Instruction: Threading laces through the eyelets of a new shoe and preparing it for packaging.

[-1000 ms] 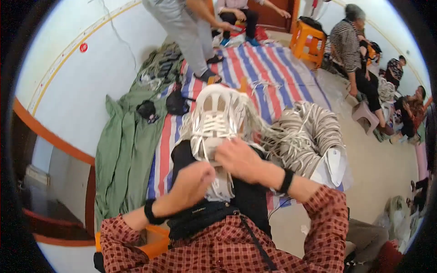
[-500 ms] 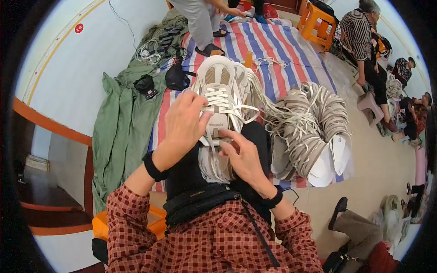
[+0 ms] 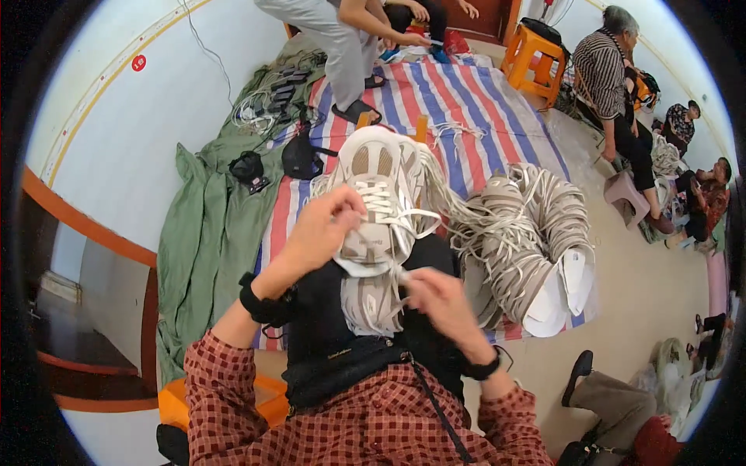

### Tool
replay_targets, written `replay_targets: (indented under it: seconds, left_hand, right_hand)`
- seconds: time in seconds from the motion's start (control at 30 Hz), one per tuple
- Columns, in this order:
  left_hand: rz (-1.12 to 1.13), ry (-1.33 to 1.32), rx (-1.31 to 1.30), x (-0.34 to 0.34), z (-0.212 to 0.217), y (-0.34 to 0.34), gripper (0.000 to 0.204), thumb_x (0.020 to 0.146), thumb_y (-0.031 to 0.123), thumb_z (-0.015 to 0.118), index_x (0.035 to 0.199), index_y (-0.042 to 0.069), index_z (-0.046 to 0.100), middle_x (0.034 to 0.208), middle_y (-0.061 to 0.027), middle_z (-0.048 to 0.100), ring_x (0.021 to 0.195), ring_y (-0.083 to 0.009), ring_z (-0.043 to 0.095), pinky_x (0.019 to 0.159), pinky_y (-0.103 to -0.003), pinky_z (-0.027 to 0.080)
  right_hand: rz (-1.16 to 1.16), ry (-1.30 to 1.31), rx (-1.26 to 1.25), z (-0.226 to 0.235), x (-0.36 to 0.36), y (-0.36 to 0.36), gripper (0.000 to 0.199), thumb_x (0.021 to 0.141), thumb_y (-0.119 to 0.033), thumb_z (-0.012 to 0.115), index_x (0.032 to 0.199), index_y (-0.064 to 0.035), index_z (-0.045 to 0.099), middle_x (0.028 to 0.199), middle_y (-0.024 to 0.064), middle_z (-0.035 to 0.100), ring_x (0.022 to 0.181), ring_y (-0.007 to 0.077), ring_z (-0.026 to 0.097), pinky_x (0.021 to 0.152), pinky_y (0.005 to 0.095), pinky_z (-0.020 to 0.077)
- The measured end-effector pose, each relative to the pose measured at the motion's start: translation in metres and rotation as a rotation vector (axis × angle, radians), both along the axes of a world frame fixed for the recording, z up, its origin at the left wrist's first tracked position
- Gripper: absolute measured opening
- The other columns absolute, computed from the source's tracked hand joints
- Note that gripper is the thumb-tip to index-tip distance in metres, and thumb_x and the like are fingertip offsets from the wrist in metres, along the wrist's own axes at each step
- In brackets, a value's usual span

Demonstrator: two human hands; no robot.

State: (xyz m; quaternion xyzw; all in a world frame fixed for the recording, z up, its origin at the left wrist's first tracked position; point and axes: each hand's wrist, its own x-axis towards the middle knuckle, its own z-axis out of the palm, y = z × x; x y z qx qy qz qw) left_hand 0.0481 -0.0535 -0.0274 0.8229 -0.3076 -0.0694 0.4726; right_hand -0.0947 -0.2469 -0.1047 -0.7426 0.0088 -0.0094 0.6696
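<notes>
You are mid-lacing: your left hand (image 3: 322,229) pinches the white lace (image 3: 388,203) over the shoe (image 3: 373,202) on your lap, your right hand (image 3: 435,299) grips the lace end below, fingers curled, so the next pull probably calls for even tension.

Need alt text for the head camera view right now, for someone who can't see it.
Both hands lace a white sneaker on the lap: left hand grips its side, right hand pulls a lace. A heap of bundled white shoelaces lies on a striped mat; other people sit nearby.
</notes>
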Motion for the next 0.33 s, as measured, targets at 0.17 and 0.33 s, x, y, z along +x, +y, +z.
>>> replay_targets:
  seconds: [0.17,0.33]
  left_hand:
    - [0.066,0.338,-0.415,0.012,-0.019,0.022,0.008,0.086,0.005,0.058,0.094,0.003,0.059,0.082,0.002,0.058,0.076,-0.007,0.054,0.07,-0.022,0.044]
    - [0.28,-0.171,-0.066,-0.013,-0.031,0.017,0.021,0.089,0.007,0.059,0.11,0.008,0.06,0.099,-0.0078,0.062,0.085,-0.0142,0.059,0.081,-0.026,0.048]
  right_hand:
    - [-0.561,-0.091,-0.618,-0.031,-0.067,-0.115,0.012,0.09,-0.004,0.055,0.098,-0.0026,0.063,0.075,0.0128,0.061,0.067,0.0248,0.059,0.063,0.033,0.0474]
    - [-0.453,0.338,-0.649,-0.047,-0.098,-0.14,0.009,0.09,-0.008,0.058,0.095,-0.0045,0.065,0.075,0.0134,0.064,0.063,0.0242,0.064,0.06,0.0314,0.0503]
